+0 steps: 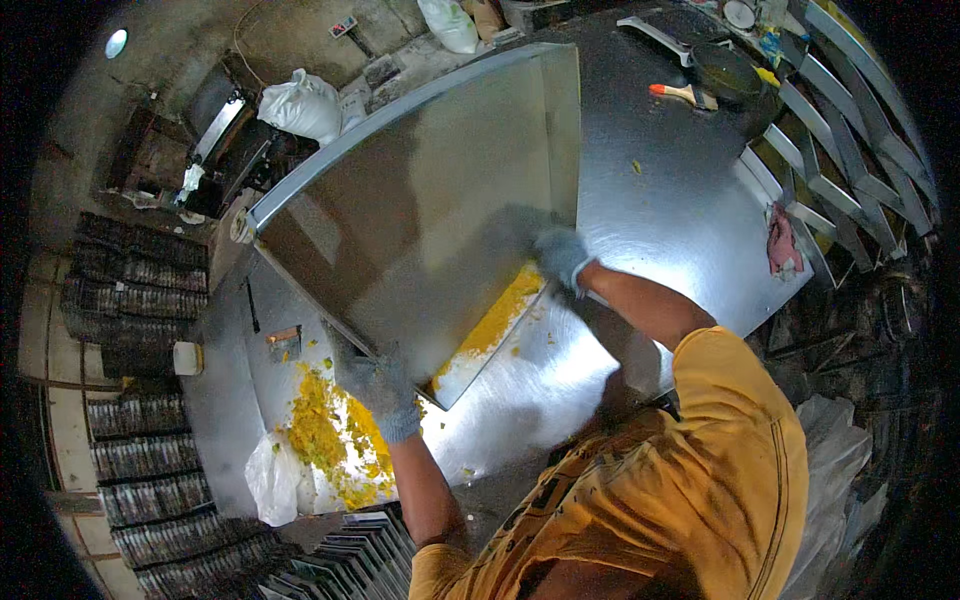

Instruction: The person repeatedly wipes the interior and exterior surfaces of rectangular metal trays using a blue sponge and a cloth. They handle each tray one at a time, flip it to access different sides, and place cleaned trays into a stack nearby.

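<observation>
A large shallow metal tray (440,190) is tilted over the steel table, with a band of yellow crumbs (495,318) gathered along its near edge. My left hand (383,392), in a grey glove, grips the tray by its near-left corner; its fingertips are partly blurred. At the right rim my gloved right hand (563,256) is closed on the tray, its fingers partly hidden. Beside and below my left hand, a loose heap of yellow crumbs and flakes (325,430) lies on the steel table (660,215).
A scraper (284,336) and a clear plastic bag (273,478) lie at the table's left. At the far right are a brush (684,96), a dark pan (727,72), a pink cloth (783,243) and a metal rack (835,150). Stacked dark trays (150,435) stand left.
</observation>
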`<state>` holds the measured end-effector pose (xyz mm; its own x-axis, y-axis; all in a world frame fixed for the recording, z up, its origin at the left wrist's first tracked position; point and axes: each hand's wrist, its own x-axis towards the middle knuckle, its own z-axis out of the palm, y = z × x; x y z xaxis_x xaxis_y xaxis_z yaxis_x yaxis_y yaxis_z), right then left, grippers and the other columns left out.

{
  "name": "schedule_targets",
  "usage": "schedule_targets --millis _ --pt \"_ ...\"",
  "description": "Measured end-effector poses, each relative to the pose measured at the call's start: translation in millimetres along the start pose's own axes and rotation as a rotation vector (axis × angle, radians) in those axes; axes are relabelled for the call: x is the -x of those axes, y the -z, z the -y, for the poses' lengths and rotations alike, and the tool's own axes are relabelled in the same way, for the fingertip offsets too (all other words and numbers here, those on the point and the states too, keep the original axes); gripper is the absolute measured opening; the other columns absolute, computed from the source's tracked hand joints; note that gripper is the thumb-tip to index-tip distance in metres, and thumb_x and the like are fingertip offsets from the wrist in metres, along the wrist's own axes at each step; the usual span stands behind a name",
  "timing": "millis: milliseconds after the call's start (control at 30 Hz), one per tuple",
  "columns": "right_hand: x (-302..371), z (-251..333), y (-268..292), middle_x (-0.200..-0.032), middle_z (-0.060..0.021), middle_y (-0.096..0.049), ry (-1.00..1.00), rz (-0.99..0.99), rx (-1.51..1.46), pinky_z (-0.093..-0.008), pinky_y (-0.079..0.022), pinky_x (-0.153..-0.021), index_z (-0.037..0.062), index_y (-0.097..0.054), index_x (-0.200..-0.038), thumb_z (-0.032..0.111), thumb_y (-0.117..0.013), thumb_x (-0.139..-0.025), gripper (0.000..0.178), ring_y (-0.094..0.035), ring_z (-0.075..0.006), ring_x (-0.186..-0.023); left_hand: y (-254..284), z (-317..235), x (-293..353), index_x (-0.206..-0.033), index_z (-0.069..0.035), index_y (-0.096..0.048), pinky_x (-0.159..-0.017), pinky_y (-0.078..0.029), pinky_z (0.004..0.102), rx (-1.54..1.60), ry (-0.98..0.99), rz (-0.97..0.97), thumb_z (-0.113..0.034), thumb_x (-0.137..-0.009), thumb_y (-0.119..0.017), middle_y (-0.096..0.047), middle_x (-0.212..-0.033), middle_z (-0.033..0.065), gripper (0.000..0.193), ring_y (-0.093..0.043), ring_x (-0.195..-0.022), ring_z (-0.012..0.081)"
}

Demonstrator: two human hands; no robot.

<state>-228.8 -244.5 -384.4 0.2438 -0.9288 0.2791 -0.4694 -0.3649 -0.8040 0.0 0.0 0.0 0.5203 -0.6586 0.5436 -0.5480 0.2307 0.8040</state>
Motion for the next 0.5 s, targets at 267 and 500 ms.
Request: schedule_targets --millis 267,500 --pt "-14.7 118.8 69.6 -0.089 -0.0205 -0.072 0.078 0.420 0.525 -0.0471 -0.055 -0.077 0.0058 -0.075 -0.085 0.020 -0.063 -0.084 0.018 -0.070 -0.0372 -0.086 16.1 13.4 14.0 -0.138 0.010 -0.052 -0.102 -0.045 0.0346 -0.075 0.089 -0.057 -0.015 -0.077 -0.069 -0.062 -0.131 0.0161 0.068 -0.058 -0.116 0.0236" --pt "-58.3 96.7 89.1 -0.084 -0.0196 -0.071 0.169 0.476 0.479 -0.0481 -0.054 -0.070 0.0065 -0.074 -0.082 0.022 -0.070 -0.069 0.021 -0.071 -0.0385 -0.082 6.1 1.1 7.0 -0.142 0.011 -0.048 -0.108 -0.040 0.0366 -0.150 0.007 -0.035 -0.015 -0.076 -0.073 -0.058 -0.139 0.0213 0.075 -0.054 -0.128 0.0278"
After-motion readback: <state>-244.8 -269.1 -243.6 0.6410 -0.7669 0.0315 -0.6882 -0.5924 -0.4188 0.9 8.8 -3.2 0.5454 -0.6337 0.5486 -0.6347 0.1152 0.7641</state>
